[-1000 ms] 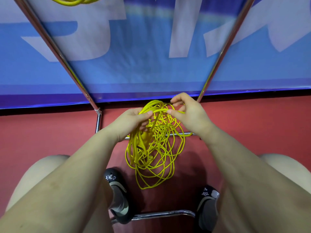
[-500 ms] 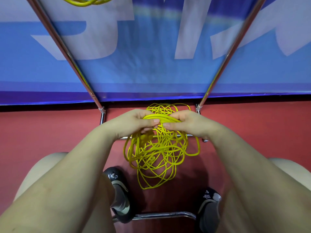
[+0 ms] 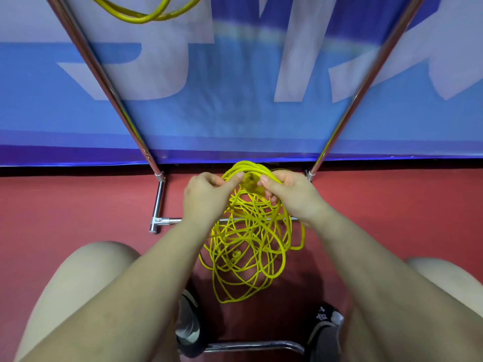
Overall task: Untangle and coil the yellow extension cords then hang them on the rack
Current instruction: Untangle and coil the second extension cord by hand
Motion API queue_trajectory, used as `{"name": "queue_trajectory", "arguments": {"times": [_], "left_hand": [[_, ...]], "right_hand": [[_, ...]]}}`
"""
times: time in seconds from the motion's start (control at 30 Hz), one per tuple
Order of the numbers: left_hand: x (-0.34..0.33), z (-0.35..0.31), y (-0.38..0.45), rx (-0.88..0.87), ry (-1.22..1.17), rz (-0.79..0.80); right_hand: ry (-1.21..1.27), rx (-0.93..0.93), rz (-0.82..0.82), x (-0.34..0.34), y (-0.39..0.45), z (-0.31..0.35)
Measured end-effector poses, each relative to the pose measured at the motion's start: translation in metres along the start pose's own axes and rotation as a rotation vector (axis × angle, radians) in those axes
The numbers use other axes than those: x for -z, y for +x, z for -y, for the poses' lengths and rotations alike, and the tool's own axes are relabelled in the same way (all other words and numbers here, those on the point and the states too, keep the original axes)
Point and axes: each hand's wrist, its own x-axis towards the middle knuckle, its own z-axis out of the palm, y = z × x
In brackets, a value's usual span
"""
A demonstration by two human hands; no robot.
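The rack [image 3: 104, 82] is polished metal tubing, bright and mirror-smooth, with shiny joints at its feet. The tangled cord [image 3: 251, 246] looks like smooth yellow plastic with a slight gloss. Behind it the blue banner [image 3: 235, 100] seems a matt printed sheet. The red floor [image 3: 78, 205] is dull, finely grained.

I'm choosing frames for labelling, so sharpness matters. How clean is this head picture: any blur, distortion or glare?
Head view: the hands, left hand and right hand, and the yellow cord tangle are fairly sharp; the blue banner looks smeared; wide-angle distortion splays the chrome rack poles outward; soft highlights run along them, without harsh glare.
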Motion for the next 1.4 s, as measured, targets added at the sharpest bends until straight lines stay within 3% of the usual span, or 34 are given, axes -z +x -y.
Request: {"name": "queue_trajectory", "arguments": {"times": [0.07,0.1,0.23,0.3,0.43,0.53,0.63,0.9,1.0,1.17,1.3,1.4], "left_hand": [[0.001,-0.003,-0.003,-0.031,0.052,-0.087],[0.002,-0.006,-0.002,-0.024,0.013,-0.047],[-0.007,-0.018,-0.008,0.318,-0.331,0.509],[-0.015,-0.016,-0.010,0.342,-0.495,0.605],[-0.016,-0.025,-0.008,0.424,-0.804,0.555],[-0.014,-0.028,-0.004,0.472,-0.980,0.519],[-0.002,-0.028,0.010,0.567,-1.199,0.443],[0.025,-0.027,0.032,0.572,-1.385,0.267],[0.031,-0.027,0.039,0.580,-1.490,0.227],[0.039,-0.024,0.046,0.551,-1.518,0.155],[0.040,-0.017,0.054,0.495,-1.393,0.079],[0.039,-0.009,0.059,0.432,-1.310,0.083]], "right_hand": [[0.005,0.006,-0.066,-0.002,0.003,-0.001],[0.008,0.005,-0.096,-0.003,0.004,-0.002],[-0.054,0.040,-0.100,-0.007,0.006,-0.002],[-0.171,0.078,-0.050,-0.012,0.003,0.000],[-0.306,0.100,0.015,-0.020,-0.004,0.003],[-0.410,0.108,-0.114,-0.015,-0.003,0.001],[-0.308,0.011,-0.168,-0.004,0.002,-0.008],[-0.305,-0.312,0.220,-0.006,0.003,-0.049],[-0.270,-0.237,0.260,-0.011,0.000,-0.055],[-0.329,-0.071,0.141,0.000,0.003,-0.043],[-0.391,0.060,-0.052,0.019,0.007,-0.040],[-0.483,0.102,-0.076,0.027,0.005,-0.038]]}}
